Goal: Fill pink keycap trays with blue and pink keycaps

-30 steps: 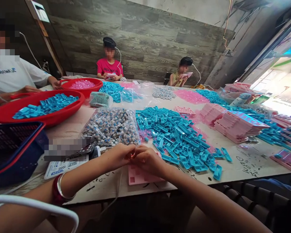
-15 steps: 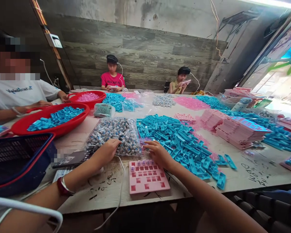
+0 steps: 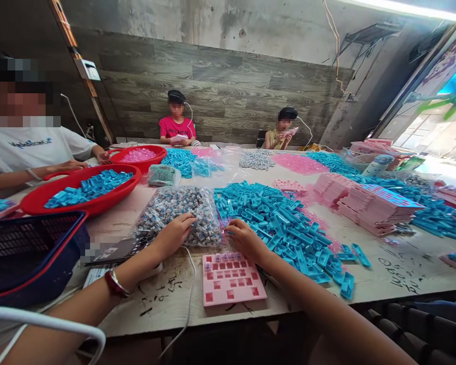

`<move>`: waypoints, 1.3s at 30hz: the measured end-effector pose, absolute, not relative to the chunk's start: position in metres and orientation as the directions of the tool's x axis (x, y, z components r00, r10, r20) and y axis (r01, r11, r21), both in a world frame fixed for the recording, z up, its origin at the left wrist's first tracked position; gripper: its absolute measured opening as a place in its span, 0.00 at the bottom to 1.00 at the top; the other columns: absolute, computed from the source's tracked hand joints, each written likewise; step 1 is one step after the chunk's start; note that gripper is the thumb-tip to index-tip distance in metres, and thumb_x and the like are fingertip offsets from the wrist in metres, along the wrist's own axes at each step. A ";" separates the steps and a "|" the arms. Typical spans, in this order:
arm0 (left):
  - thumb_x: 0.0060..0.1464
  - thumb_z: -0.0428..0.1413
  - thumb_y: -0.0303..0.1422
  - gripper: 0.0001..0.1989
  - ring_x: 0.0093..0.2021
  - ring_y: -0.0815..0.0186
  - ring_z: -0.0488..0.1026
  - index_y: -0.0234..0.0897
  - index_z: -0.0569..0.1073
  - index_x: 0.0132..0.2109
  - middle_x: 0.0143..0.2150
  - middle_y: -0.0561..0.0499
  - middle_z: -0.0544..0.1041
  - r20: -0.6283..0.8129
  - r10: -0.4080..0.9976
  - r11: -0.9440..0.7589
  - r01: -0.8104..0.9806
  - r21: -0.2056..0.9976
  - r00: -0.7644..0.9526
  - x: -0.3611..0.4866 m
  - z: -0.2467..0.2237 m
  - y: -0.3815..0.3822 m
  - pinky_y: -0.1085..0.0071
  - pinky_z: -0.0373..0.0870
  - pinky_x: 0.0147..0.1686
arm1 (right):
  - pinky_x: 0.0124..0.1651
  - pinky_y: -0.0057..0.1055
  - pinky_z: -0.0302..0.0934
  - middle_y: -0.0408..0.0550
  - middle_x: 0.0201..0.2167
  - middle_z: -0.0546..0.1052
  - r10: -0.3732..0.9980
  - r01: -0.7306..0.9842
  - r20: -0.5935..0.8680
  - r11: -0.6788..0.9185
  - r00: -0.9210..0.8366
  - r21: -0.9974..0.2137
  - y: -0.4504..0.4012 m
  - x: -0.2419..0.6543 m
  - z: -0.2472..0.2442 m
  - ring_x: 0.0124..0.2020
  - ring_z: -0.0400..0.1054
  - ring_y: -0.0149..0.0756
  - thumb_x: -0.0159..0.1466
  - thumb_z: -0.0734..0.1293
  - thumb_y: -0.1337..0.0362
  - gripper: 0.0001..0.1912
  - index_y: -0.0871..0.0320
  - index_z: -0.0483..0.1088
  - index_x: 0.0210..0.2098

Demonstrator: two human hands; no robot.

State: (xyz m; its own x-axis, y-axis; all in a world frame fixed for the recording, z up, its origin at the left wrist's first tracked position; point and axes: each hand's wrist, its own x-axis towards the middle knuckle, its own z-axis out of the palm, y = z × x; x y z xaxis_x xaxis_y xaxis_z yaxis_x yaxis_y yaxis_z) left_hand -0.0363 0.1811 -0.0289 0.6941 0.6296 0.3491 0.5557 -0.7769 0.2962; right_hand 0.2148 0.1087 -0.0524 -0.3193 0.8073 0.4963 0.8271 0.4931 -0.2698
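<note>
A pink panel (image 3: 233, 299) with rows of square holes lies on the table in front of me. Along its top row sit several small clear pieces (image 3: 228, 257). My left hand (image 3: 176, 232) is over the near right side of a clear plastic bag (image 3: 146, 215) full of small grey, white and blue parts; its fingers are drawn together, and what they hold is hidden. Just above the panel's far edge is my right hand (image 3: 247, 241), its fingers curled by small pink pieces (image 3: 224, 223) between the bag and a heap of teal plastic trays (image 3: 273, 218). Whatever it grips is too small to name.
Stacked pink panels (image 3: 368, 208) stand at the right. Red basins (image 3: 125, 191) and a dark blue basket (image 3: 74, 243) are on the left. A white cable (image 3: 192, 284) crosses the table's front edge. Co-workers sit at the left and far side, one a person in pink (image 3: 177, 129).
My left hand has shifted slightly to the right and up over the bag. The right hand's fingers, stretched before, are now curled in. The panel stays put.
</note>
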 end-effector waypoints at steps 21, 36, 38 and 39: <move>0.51 0.53 0.21 0.09 0.42 0.63 0.70 0.34 0.71 0.40 0.39 0.48 0.73 0.380 0.694 -0.718 0.556 0.418 0.611 -0.039 -0.025 0.174 0.67 0.67 0.44 | 0.31 0.29 0.60 0.43 0.25 0.69 0.817 0.821 0.555 0.422 -0.160 -0.384 0.081 0.218 -0.018 0.27 0.65 0.33 0.58 0.64 0.70 0.06 0.58 0.64 0.26; 0.45 0.58 0.19 0.08 0.30 0.73 0.69 0.32 0.74 0.34 0.37 0.51 0.68 0.235 0.757 -0.507 0.321 0.800 0.609 -0.012 0.020 0.089 0.76 0.68 0.33 | 0.34 0.25 0.69 0.49 0.38 0.76 0.801 0.721 0.547 0.526 -0.242 -0.451 0.022 0.227 0.001 0.34 0.73 0.34 0.59 0.64 0.65 0.05 0.54 0.72 0.34; 0.46 0.59 0.21 0.06 0.29 0.72 0.68 0.32 0.74 0.34 0.33 0.52 0.69 0.218 0.733 -0.545 0.364 0.755 0.644 -0.010 0.017 0.084 0.76 0.66 0.32 | 0.34 0.24 0.68 0.49 0.36 0.74 0.839 0.689 0.460 0.518 -0.291 -0.508 0.020 0.219 -0.004 0.34 0.72 0.32 0.59 0.62 0.68 0.05 0.56 0.70 0.33; 0.46 0.60 0.22 0.06 0.29 0.71 0.68 0.32 0.75 0.35 0.32 0.53 0.70 0.207 0.724 -0.561 0.386 0.733 0.658 -0.009 0.014 0.083 0.76 0.65 0.31 | 0.34 0.24 0.68 0.49 0.35 0.73 0.856 0.682 0.413 0.504 -0.313 -0.530 0.020 0.216 -0.007 0.33 0.71 0.32 0.58 0.61 0.69 0.06 0.56 0.70 0.33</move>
